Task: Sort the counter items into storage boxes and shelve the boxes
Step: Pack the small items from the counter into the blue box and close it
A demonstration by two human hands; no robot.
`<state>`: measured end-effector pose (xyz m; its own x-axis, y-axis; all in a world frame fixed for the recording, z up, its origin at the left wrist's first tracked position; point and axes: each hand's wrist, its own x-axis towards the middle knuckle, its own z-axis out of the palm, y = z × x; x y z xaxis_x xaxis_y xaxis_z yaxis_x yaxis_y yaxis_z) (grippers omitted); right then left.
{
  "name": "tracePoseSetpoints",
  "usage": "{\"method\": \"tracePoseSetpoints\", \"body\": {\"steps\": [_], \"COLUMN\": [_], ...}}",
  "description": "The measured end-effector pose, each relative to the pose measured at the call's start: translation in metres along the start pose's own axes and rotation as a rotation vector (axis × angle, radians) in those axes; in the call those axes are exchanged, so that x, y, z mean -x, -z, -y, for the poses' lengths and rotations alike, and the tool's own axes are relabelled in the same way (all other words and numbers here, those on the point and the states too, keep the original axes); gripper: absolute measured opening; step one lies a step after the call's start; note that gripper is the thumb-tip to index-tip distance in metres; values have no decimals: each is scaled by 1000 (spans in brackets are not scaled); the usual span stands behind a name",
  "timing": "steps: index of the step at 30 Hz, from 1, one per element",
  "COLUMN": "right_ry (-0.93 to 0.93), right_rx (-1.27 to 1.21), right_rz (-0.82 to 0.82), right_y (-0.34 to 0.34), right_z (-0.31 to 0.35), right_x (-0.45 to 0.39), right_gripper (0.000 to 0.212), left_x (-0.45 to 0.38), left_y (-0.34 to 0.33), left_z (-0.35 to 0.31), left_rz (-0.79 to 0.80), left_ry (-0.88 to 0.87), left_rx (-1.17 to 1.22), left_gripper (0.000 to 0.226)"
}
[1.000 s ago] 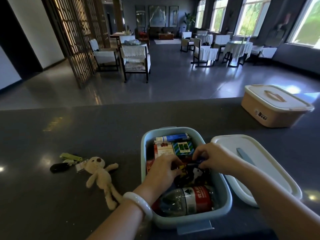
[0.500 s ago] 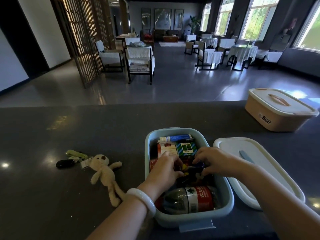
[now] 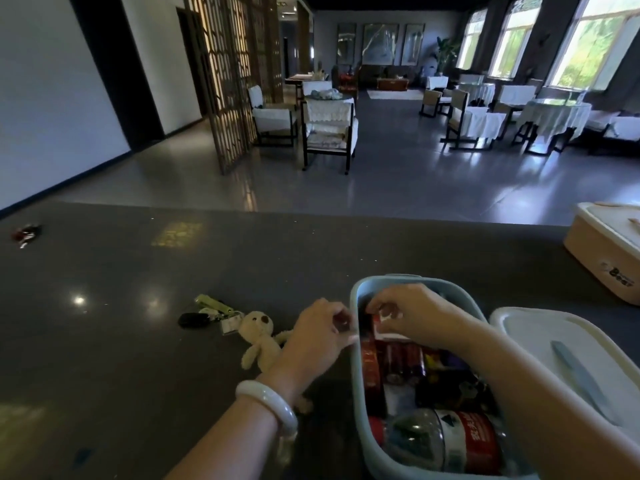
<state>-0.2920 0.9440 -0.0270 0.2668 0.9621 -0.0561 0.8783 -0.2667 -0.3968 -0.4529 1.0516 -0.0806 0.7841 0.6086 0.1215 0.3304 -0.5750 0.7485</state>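
Blue storage box (image 3: 356, 375), lower right of frame, part filled with packets and a bottle (image 3: 446, 441); its lid (image 3: 540, 337) lies off, right. Right hand (image 3: 412, 315) pinches a small packet inside. Left hand (image 3: 318, 336) curled at rim; grip unclear. Plush bear (image 3: 258, 336) and keys (image 3: 207, 313) remain unsorted, left of box; shelving not started.

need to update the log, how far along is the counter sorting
Done: the blue box already holds a bottle and packets. In hand: the right hand pinches a red-and-white packet over it; the left hand is at its rim. Left: the teddy keyring on the counter, the white lid, shelving.
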Motion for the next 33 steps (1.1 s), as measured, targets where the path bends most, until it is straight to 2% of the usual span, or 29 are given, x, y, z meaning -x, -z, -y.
{"method": "tracePoseSetpoints", "body": {"steps": [3,6,9,12,14,16,18,21,25,27,31,33], "right_ry": [10,-42,-162,-254,-310,-335,-339,-279,-115,-61,4,16], "right_rx": [-8,-67,-200,-214,-198,-137,-120,-326,-399,-409,-449,-486], "right_rz": [28,142,267,287,263,230,165,103,-9,-43,-143,-217], "right_y": [-20,-48,-83,-122,-148,-171,-185,-182,-138,-116,-76,-57], "right_z": [34,66,92,115,127,134,134,134,136,134,124,116], "right_x": [-39,-78,-111,-137,-148,-151,-151,-147,-142,-137,-117,-101], "right_gripper": [22,27,45,65,82,89,75,39,43,45,49,50], "left_x": [-1,2,11,22,28,31,32,28,12,0,-25,-29], "left_y": [30,60,88,107,115,119,121,119,110,102,89,87], "left_z": [37,76,112,141,160,176,189,201,209,201,161,133], "left_rz": [-38,-55,-47,-86,-101,-81,-53,-11,24,13,-80,-173], "left_ry": [93,182,216,226,248,298,329,313,230,201,131,47], "left_rx": [-86,-136,-157,-148,-196,-247,-261,-210,-161,-136,-222,-92], "left_gripper": [22,23,18,15,23,39,54,70,84,76,29,10]}}
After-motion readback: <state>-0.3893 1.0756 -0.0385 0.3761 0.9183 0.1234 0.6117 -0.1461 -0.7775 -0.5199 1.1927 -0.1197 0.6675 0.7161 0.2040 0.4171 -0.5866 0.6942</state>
